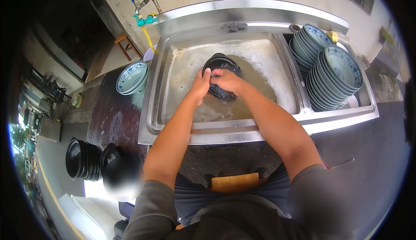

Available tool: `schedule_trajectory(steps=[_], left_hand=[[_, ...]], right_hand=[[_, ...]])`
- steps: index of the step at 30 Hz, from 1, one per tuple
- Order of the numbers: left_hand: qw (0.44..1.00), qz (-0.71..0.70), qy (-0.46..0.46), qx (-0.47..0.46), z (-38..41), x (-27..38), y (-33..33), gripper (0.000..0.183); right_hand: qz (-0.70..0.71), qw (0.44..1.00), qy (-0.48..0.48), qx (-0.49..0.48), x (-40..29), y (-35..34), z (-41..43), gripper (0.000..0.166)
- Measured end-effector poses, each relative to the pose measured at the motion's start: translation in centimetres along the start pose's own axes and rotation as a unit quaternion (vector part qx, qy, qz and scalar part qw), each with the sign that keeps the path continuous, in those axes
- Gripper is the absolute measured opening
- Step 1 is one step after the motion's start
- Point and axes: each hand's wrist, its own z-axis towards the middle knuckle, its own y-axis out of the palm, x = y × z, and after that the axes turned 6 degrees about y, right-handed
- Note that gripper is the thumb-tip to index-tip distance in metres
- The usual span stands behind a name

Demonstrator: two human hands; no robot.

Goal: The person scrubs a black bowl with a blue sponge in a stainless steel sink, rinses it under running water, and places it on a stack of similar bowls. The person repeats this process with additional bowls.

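Observation:
Over the soapy, murky water of a stainless steel sink (pixel 201 139), a black bowl (pixel 224 64) is held tilted. My left hand (pixel 202 84) grips its left rim, the thumb on top. My right hand (pixel 226 80) is at the bowl's near left part with the fingers curled; whether it holds a cloth or scrubber is hidden. The bowl's lower part touches the water. In the right basin stand tall tilted stacks of pale blue-green bowls (pixel 344 66) with blue patterned rims. A few similar bowls (pixel 131 77) rest at the sink's left side.
Stacked black bowls (pixel 76 159) stand at the lower left, beside the dark red tabletop (pixel 113 110). A teal tap (pixel 144 20) with a yellow hose is at the back left. A dark scouring pad (pixel 234 26) lies on the back ledge. A wooden stool (pixel 235 182) is below me.

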Motion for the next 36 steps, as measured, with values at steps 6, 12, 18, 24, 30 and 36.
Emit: schedule_trajectory(steps=[6,12,18,24,30,36], left_hand=[[0.958,0.185,0.193,0.100,2.5,-2.9,-0.6,0.052],[0.974,0.115,0.159,0.110,1.1,-0.7,-0.5,0.049],[0.998,0.015,0.035,0.053,1.2,-0.5,0.1,0.051],[1.000,0.024,0.003,-0.011,-1.6,2.8,0.9,0.049],[0.994,0.064,0.088,-0.026,0.5,-0.9,-0.5,0.048],[0.995,0.097,0.012,0.014,-1.6,2.3,1.5,0.049]], right_hand=[[-0.416,0.904,0.040,0.096,-0.6,-0.8,-1.1,0.033],[-0.312,0.876,-0.007,0.368,0.0,-2.6,-0.1,0.026],[-0.186,0.846,-0.232,0.442,-0.8,-1.8,-0.2,0.016],[-0.215,0.849,-0.312,0.368,-1.8,0.0,-1.3,0.014],[-0.278,0.829,-0.241,0.420,-2.1,-1.4,-0.9,0.019],[-0.260,0.887,0.035,0.380,-0.6,-3.8,-0.9,0.030]])
